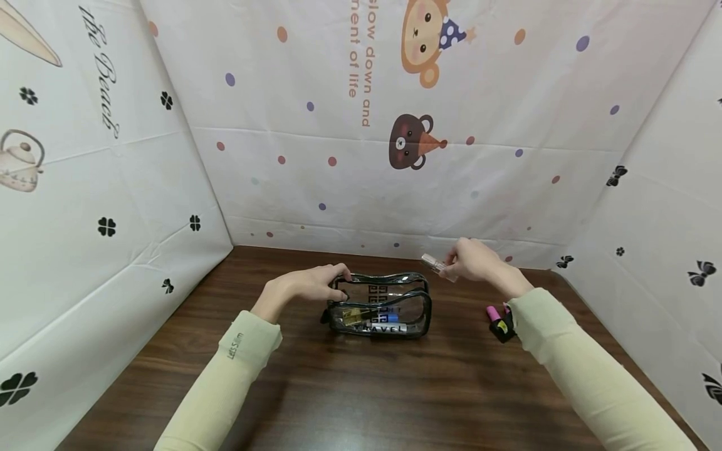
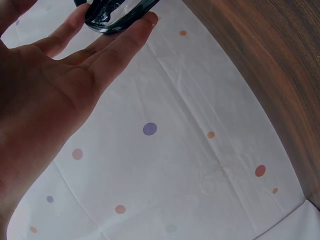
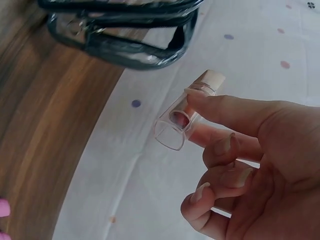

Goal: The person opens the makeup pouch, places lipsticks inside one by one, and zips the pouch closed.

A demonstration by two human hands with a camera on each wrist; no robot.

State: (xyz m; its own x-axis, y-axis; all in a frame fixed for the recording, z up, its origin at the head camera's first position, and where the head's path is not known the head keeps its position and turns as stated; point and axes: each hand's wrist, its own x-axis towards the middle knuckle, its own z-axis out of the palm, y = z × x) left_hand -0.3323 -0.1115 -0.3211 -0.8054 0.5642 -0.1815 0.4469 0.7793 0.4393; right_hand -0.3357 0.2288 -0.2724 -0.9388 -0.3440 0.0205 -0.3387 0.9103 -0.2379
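A clear travel pouch [image 1: 379, 299] with black trim stands on the table, its top unzipped, with a yellowish item, a blue one and other small things showing through its wall. My left hand [image 1: 313, 283] holds the pouch's left end; in the left wrist view, thumb and fingers lie on either side of the black trim [image 2: 107, 29]. Right of the pouch and a little above it, my right hand [image 1: 476, 260] pinches a lipstick in a clear cap [image 3: 181, 111] between thumb and index finger. The other fingers of that hand curl loosely beneath.
Near my right sleeve, a black item with pink cylindrical parts [image 1: 493, 313] and a yellow mark lies on the dark wood table [image 1: 361, 388]. White printed sheets [image 1: 316, 181] stand around the back and both sides.
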